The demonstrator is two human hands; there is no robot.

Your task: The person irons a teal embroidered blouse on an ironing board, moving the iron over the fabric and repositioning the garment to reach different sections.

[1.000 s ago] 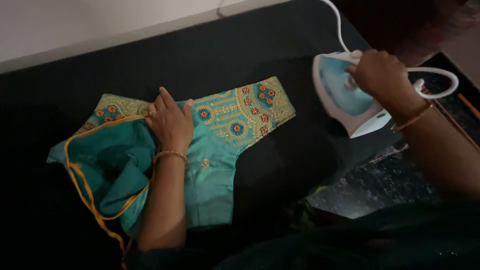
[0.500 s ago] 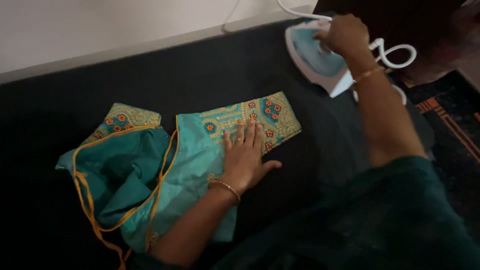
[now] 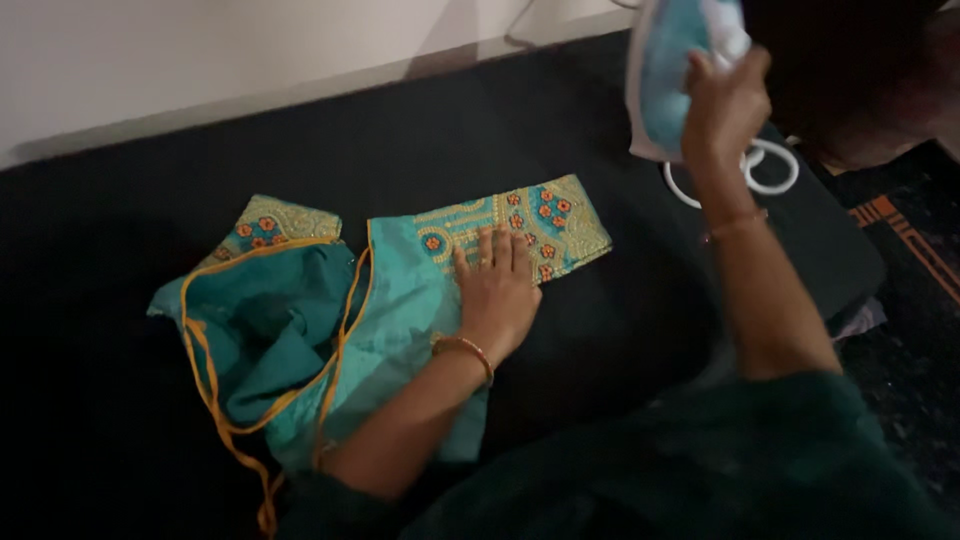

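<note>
Pressing one blouse (image 3: 400,300), lifting one iron (image 3: 672,75)

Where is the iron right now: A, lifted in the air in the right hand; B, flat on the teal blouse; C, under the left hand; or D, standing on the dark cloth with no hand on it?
A: the right hand grips the white and teal iron up off the dark cloth, well clear of the teal blouse, while the left hand lies flat on the embroidered sleeve.
</note>
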